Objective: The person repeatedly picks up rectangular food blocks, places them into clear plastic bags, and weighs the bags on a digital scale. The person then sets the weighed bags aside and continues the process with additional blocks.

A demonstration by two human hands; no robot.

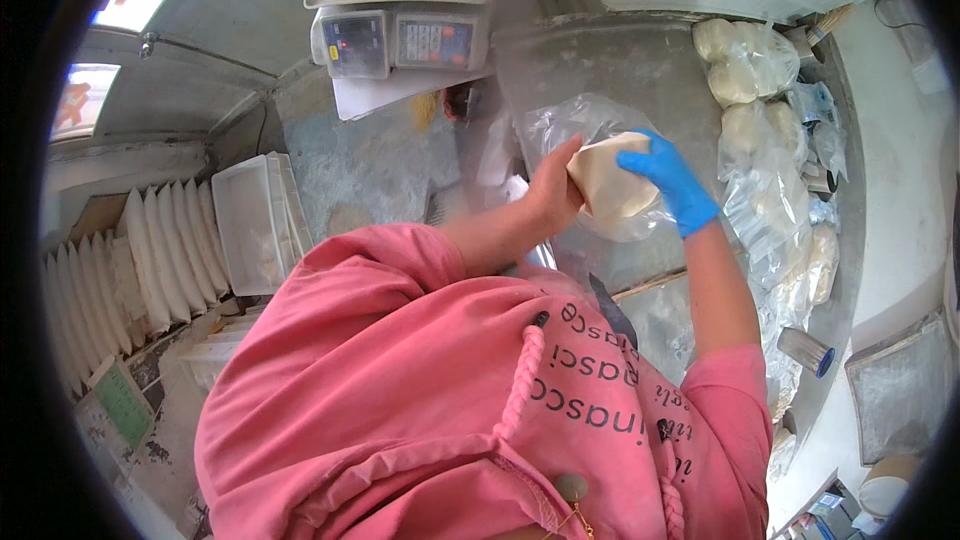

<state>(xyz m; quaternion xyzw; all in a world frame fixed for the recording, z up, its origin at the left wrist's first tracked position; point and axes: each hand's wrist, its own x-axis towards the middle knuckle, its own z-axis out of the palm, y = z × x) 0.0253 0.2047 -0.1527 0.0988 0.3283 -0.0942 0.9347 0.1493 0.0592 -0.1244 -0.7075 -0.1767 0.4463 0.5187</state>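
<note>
Between my two hands is a pale cream block (612, 180) with a smooth, soft-looking surface, like dough or a stack of dough wrappers. My bare left hand (556, 187) grips its left side. Across its right side and top edge wraps my right hand (676, 180), in a blue glove. A clear plastic bag (570, 118) spreads behind and beneath the block; whether part of the block sits inside it I cannot tell. Both hands are over the grey worktop (655, 75).
A weighing scale (400, 40) with cream blocks on its pan stands at the far left. Bagged cream blocks (745, 65) line the right edge, near a metal can (806, 351). White sacks (165, 255) and a white plastic crate (255, 225) are at left.
</note>
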